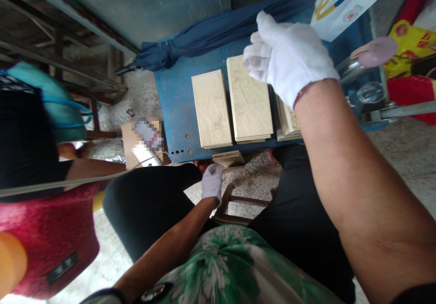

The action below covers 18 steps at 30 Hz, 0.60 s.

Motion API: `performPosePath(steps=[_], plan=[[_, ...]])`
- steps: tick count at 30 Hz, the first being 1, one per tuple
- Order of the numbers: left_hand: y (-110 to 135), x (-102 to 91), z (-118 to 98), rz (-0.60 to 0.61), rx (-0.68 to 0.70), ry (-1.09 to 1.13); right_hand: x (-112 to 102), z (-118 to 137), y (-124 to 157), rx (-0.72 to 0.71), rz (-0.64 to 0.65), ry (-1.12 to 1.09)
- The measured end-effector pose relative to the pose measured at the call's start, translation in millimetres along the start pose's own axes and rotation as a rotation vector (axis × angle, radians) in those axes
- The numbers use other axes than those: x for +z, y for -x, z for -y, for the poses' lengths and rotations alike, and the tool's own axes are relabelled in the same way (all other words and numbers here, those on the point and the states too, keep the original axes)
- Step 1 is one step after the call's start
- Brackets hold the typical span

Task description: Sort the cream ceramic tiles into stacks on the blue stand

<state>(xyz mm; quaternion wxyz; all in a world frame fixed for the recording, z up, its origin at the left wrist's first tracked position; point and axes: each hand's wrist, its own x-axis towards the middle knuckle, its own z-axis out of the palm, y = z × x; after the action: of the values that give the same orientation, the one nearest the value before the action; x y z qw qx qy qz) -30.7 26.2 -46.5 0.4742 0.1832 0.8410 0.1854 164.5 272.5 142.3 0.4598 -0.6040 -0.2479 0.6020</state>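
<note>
My left hand (211, 183), in a white glove, is closed low between my knees, at the corner of a cream rectangular panel (229, 159). That panel is tilted just below the table's near edge, and my fingertips are partly hidden. Also gloved in white, my right hand (288, 56) hovers over the right side of the table. Its thumb is apart from the bent fingers, and nothing shows in it. Under it are a middle stack of cream panels (250, 102) and a right stack (285, 124), partly covered by my wrist. A left stack (211, 108) lies beside them.
The blue table (177, 108) carries a folded dark umbrella (204, 40) along its back. At the right are a white bag (344, 8), a pink-topped container (376, 52) and a clear cup (371, 92). A cable crosses the left side, near a seated person (27, 145).
</note>
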Motion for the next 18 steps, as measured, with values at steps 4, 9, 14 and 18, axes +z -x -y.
performPosePath(steps=[4, 9, 14, 18], plan=[[4.7, -2.9, 2.5, 0.109, 0.061, -0.163, -2.1, -0.3, -2.1, -0.003, 0.006, 0.031], [9.3, -4.6, -5.3, 0.196, 0.117, -0.330, -2.9, 0.8, -5.9, 0.037, -0.001, 0.045], [15.2, -4.9, -7.6, 0.269, 0.202, -0.483, -3.6, 2.2, -6.0, 0.052, -0.008, 0.066], [9.5, -8.4, 1.1, 0.257, 0.205, -0.622, -4.8, 2.0, -4.1, 0.038, -0.001, 0.075]])
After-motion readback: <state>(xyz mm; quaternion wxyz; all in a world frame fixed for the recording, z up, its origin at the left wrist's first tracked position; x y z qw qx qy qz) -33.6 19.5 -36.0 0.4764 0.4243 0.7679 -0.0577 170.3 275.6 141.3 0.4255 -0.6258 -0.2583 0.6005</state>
